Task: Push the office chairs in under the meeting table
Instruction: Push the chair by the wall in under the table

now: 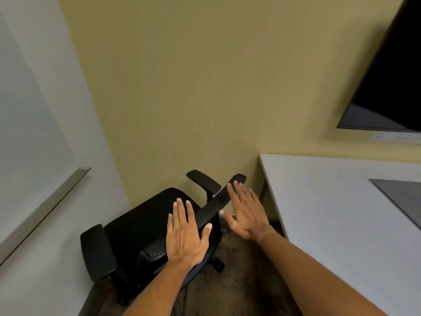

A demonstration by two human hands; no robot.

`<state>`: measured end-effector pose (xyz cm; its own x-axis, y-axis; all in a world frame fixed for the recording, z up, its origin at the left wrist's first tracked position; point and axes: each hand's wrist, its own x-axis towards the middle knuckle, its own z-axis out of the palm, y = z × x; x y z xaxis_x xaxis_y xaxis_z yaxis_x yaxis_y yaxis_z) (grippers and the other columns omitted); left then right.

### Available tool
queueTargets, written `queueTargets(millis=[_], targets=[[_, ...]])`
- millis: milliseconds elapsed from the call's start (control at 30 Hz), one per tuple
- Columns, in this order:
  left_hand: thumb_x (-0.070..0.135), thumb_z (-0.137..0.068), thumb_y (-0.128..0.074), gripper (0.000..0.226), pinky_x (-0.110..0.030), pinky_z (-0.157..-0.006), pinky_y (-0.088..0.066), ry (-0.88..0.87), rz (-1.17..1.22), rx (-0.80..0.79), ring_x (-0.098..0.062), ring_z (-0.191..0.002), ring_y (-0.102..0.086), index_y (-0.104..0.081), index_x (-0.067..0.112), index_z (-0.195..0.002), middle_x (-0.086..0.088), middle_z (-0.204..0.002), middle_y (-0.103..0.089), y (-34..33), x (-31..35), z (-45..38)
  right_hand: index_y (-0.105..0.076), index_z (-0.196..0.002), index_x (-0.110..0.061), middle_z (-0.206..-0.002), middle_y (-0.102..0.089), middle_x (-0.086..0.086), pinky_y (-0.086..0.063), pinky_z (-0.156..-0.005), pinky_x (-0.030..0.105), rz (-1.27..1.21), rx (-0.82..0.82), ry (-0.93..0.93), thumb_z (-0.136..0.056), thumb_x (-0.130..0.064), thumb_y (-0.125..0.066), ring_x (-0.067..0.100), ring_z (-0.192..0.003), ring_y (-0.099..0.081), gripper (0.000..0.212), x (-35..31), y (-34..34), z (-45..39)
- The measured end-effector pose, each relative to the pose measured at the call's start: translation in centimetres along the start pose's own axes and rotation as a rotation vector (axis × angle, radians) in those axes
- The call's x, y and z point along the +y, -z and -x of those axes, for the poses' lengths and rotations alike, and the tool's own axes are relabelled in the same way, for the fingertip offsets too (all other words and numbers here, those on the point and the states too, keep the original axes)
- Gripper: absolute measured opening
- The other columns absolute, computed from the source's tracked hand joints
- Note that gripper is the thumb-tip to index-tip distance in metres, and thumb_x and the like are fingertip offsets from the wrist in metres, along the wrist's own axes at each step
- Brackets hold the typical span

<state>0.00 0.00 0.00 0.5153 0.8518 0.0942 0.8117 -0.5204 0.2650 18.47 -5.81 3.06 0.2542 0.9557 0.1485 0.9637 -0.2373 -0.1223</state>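
Note:
A black office chair (141, 222) stands in the room's corner, its seat facing the left wall and its backrest top edge (211, 208) running diagonally toward me. My left hand (185, 236) lies flat over the backrest's top, fingers spread. My right hand (247, 213) is open with fingers apart, hovering at the far end of the backrest top; I cannot tell if it touches. The white meeting table (319, 201) is at the right, its corner close to the chair.
A whiteboard with a metal tray (45, 213) hangs on the left wall. A dark screen (391, 83) is mounted on the yellow wall above the table. A grey panel (403, 199) is set into the tabletop. Dark carpet (239, 281) shows between chair and table.

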Motion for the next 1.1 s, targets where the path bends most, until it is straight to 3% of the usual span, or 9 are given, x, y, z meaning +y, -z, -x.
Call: queueTargets(millis=[133, 333, 500, 567, 667, 733, 833, 1033, 1100], targets=[[0.069, -0.084, 0.001, 0.090, -0.040, -0.120, 0.002, 0.098, -0.012, 0.078, -0.027, -0.148, 0.014, 0.010, 0.010, -0.152, -0.016, -0.158, 0.019, -0.7, -0.1, -0.2, -0.002, -0.154, -0.016, -0.162, -0.006, 0.012, -0.002, -0.121, 0.042, -0.001, -0.051, 0.092, -0.088, -0.067, -0.007, 0.024, -0.149, -0.002, 0.084, 0.4, -1.9, -3.8], [0.061, -0.080, 0.022, 0.091, -0.040, -0.122, -0.003, 0.248, -0.091, 0.019, -0.024, -0.150, 0.005, 0.006, 0.009, -0.152, -0.014, -0.162, 0.007, -1.6, -0.3, -0.4, -0.006, -0.154, -0.014, -0.162, -0.011, 0.012, -0.005, -0.121, 0.042, 0.015, -0.107, 0.198, -0.083, -0.065, 0.004, 0.024, -0.149, -0.006, 0.088, 2.7, -3.9, -10.2], [0.061, -0.065, 0.041, 0.110, -0.039, -0.122, -0.002, 0.308, -0.148, -0.019, -0.020, -0.150, -0.003, -0.003, 0.010, -0.153, -0.010, -0.162, -0.007, -2.0, -0.1, -1.0, -0.022, -0.152, -0.015, -0.160, -0.018, 0.010, -0.005, -0.120, 0.039, 0.034, -0.208, 0.327, -0.095, -0.055, -0.014, 0.021, -0.148, -0.010, 0.070, 4.2, -5.7, -12.5], [0.063, -0.063, 0.041, 0.114, -0.037, -0.122, -0.003, 0.328, -0.137, -0.036, -0.018, -0.150, -0.005, -0.006, 0.011, -0.153, -0.008, -0.163, -0.009, -2.1, 0.1, -1.0, -0.042, -0.143, -0.015, -0.151, -0.040, 0.009, -0.015, -0.119, 0.040, 0.039, -0.214, 0.360, -0.097, -0.052, -0.017, 0.022, -0.143, -0.028, 0.064, 4.6, -5.7, -12.5], [0.064, -0.066, 0.035, 0.111, -0.031, -0.118, -0.007, 0.346, -0.135, -0.068, -0.015, -0.149, -0.009, -0.011, 0.014, -0.153, -0.004, -0.162, -0.013, -2.5, 1.0, -0.5, -0.066, -0.110, -0.017, -0.124, -0.063, 0.006, -0.030, -0.110, 0.040, 0.036, -0.155, 0.376, -0.093, -0.054, -0.013, 0.022, -0.121, -0.052, 0.067, 5.4, -5.9, -11.3], [0.063, -0.073, 0.026, 0.101, -0.029, -0.118, -0.009, 0.352, -0.144, -0.086, -0.014, -0.149, -0.012, -0.013, 0.015, -0.153, -0.002, -0.162, -0.015, -2.7, 1.7, 0.1, -0.070, -0.096, -0.017, -0.117, -0.066, 0.007, -0.037, -0.104, 0.041, 0.024, -0.135, 0.363, -0.091, -0.056, -0.012, 0.024, -0.113, -0.057, 0.070, 5.8, -6.3, -10.3], [0.057, -0.089, 0.009, 0.080, -0.030, -0.119, -0.011, 0.346, -0.167, -0.116, -0.014, -0.148, -0.015, -0.017, 0.015, -0.153, -0.003, -0.161, -0.018, -2.7, 2.4, 1.0, -0.071, -0.089, -0.016, -0.107, -0.069, 0.008, -0.043, -0.096, 0.044, -0.001, -0.116, 0.324, -0.091, -0.058, -0.012, 0.026, -0.102, -0.060, 0.073, 6.1, -6.4, -8.8], [0.059, -0.084, 0.014, 0.088, -0.031, -0.119, -0.013, 0.321, -0.188, -0.122, -0.015, -0.148, -0.019, -0.019, 0.014, -0.152, -0.003, -0.160, -0.023, -2.3, 1.8, 2.9, -0.069, -0.084, -0.017, -0.085, -0.068, 0.005, -0.048, -0.082, 0.039, 0.014, -0.051, 0.262, -0.093, -0.055, -0.017, 0.024, -0.083, -0.059, 0.065, 5.4, -6.5, -5.1], [0.063, -0.074, 0.027, 0.104, -0.031, -0.118, -0.015, 0.291, -0.192, -0.119, -0.015, -0.147, -0.022, -0.022, 0.014, -0.152, -0.003, -0.159, -0.026, -2.0, 1.3, 3.6, -0.070, -0.086, -0.017, -0.085, -0.068, 0.005, -0.049, -0.083, 0.039, 0.020, -0.044, 0.231, -0.092, -0.056, -0.017, 0.024, -0.083, -0.060, 0.066, 5.0, -6.3, -3.7]])
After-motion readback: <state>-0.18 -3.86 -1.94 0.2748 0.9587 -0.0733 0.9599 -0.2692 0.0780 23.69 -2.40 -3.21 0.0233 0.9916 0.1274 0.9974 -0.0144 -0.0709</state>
